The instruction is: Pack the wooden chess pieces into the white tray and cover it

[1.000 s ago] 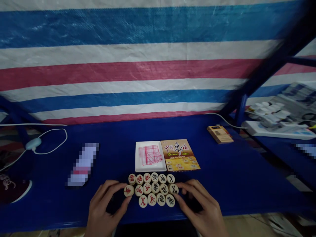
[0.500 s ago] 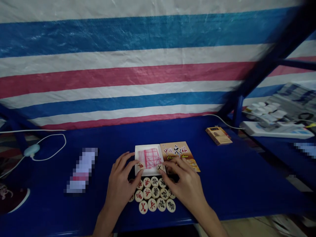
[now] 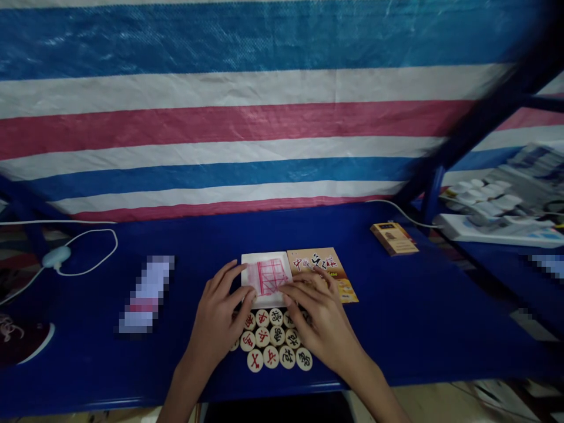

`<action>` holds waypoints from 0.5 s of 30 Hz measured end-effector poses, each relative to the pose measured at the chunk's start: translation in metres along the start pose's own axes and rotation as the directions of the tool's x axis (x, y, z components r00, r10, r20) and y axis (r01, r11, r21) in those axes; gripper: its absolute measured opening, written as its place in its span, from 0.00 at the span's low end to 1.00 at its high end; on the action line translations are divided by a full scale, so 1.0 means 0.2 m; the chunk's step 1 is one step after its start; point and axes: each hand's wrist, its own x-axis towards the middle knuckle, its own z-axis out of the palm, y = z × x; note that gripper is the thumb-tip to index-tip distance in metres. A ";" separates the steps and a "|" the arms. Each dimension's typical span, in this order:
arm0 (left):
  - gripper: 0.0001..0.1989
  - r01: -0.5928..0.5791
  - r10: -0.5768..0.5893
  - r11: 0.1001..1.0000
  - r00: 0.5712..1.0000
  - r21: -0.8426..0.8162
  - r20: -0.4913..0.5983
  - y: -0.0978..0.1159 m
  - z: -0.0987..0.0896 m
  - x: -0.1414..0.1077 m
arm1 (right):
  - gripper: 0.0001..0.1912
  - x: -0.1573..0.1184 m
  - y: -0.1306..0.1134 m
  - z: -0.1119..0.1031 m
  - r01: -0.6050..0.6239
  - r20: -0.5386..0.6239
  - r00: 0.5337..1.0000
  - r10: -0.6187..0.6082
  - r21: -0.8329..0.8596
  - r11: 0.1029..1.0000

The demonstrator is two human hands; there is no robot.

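A shallow white box point(image 3: 268, 304) holds a bundle wrapped in clear plastic with red grid lines point(image 3: 269, 276). My left hand point(image 3: 222, 314) is at the box's left side, thumb and forefinger pinched together around a Chinese chess piece that the fingertips mostly hide. At the near right corner my right hand point(image 3: 324, 314) pinches another piece, also largely covered by fingers. Below the box, round Chinese chess pieces point(image 3: 277, 335) with red and black characters lie in rows between my wrists. The right fingers reach over the printed Chinese chess lid point(image 3: 346, 288), partly hiding it.
A blurred-out phone-like object point(image 3: 147, 294) lies on the blue tabletop point(image 3: 418, 329) at left, near a white cable point(image 3: 117, 247). A small tan box point(image 3: 393, 238) stands back right. Beyond it is a white power strip point(image 3: 497, 229). A striped sheet point(image 3: 247, 123) hangs behind.
The two pieces held at the box's near corners showed their faces before; my fingers now mostly cover them. The right hand has shifted slightly left. The camera view has tilted a little.
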 end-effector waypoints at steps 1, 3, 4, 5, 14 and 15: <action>0.09 -0.005 0.005 1.000 1.000 -0.009 -0.015 0.00 0.00 0.00 | 0.20 -0.01 0.00 0.00 -0.003 -0.011 1.000 0.003 0.014 1.000; 0.09 -0.016 0.015 1.000 0.999 -0.012 -0.033 0.01 -0.01 0.00 | 0.21 -0.01 0.01 0.01 -0.014 -0.026 1.000 0.015 0.040 0.999; 0.09 -0.019 0.019 1.000 0.999 -0.004 -0.030 0.01 -0.01 0.00 | 0.22 -0.01 0.01 0.01 -0.020 -0.030 0.999 0.021 0.048 0.999; 0.09 -0.023 0.023 1.000 1.000 0.006 -0.021 0.01 0.00 0.00 | 0.22 -0.01 0.01 0.01 -0.024 -0.032 0.999 0.025 0.051 0.998; 0.08 -0.007 0.008 1.000 1.000 0.012 -0.029 -0.01 0.01 0.00 | 0.21 -0.11 0.06 -0.02 -0.067 -0.159 0.984 0.080 0.087 0.994; 0.08 -0.011 0.012 1.000 1.000 0.014 -0.012 -0.01 0.01 0.00 | 0.22 -0.13 0.06 -0.02 -0.062 -0.151 0.986 0.073 0.077 0.995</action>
